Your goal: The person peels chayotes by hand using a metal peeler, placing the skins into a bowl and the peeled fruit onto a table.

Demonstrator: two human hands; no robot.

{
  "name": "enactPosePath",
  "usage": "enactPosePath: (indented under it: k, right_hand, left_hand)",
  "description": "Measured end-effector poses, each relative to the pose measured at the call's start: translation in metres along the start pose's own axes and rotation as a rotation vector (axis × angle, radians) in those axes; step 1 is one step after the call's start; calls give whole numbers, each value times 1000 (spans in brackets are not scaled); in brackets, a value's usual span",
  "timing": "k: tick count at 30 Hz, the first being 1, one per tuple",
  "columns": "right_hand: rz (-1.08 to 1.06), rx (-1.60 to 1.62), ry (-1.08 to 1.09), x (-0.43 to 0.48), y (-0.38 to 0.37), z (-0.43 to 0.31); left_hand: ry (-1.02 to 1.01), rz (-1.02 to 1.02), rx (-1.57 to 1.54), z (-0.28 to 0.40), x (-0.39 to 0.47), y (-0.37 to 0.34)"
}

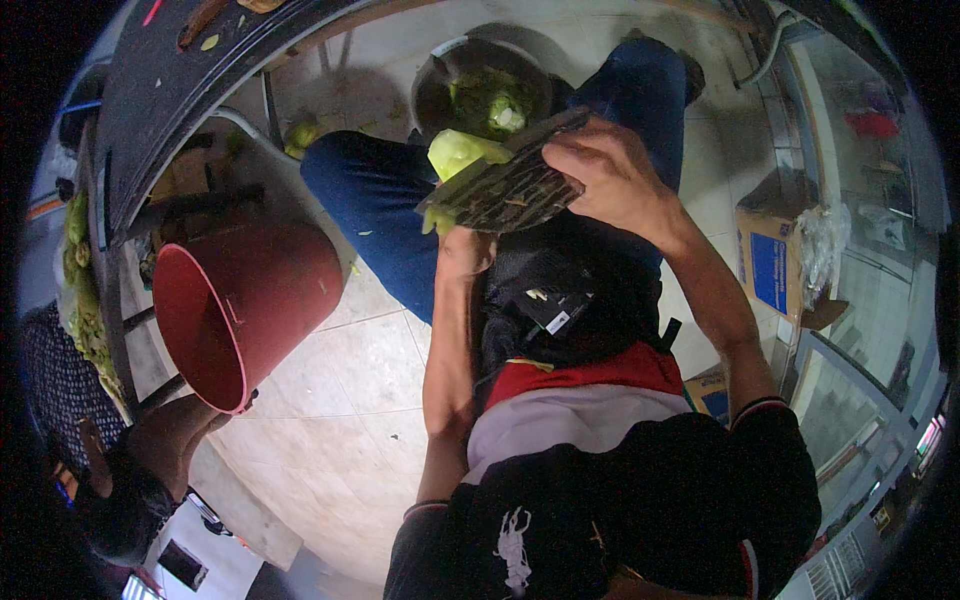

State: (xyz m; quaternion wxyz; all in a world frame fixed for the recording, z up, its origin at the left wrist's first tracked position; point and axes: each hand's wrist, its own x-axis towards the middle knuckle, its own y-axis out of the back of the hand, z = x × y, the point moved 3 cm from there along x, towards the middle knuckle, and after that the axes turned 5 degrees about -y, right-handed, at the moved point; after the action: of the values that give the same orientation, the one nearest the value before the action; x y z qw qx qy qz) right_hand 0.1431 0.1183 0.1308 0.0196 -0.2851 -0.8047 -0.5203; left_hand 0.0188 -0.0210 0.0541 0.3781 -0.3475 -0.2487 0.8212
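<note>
My right hand (611,169) grips one end of a wide, dark, flat tool (510,191) that looks like a cleaver blade, streaked with residue. The tool slants across in front of my left hand (466,251) and hides most of its fingers. A pale green, peeled-looking fruit or vegetable (459,152) shows above the tool's far edge, apparently in my left hand. A bit of green (437,221) hangs by the tool's left tip. Just beyond, a round dark basin (424,97) on the floor contains green pieces, one with a white centre (506,118).
At left a red bucket (292,277) lies tipped, with another person's hand (244,401) at its rim. A dark tabletop (150,97) is at upper left. Green produce (75,262) is piled at the far left. A cardboard box (769,262) and glass cabinet (862,382) stand right.
</note>
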Motion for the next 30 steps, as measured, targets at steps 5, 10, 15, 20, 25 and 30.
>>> enactPosePath:
  k: [5, 10, 15, 20, 25, 30]
  right_hand:
    - [-131, 46, -54, 2, -7, 15]
    - [-104, 76, -121, 0, -15, 20]
    - [-73, 24, -376, -9, -36, 63]
    - [-42, 220, -284, -8, -8, 30]
    - [-30, 18, -86, -4, 10, -6]
    - [41, -70, -12, -3, 13, -29]
  left_hand:
    - [-131, -137, 134, 12, -3, -15]
    - [-113, -88, 195, 14, -4, -15]
    - [-129, -303, 299, 6, -1, -14]
    - [-61, -75, 222, 4, 4, -7]
    - [51, 70, -117, -5, 14, -2]
    - [-107, 0, -193, 2, 12, -3]
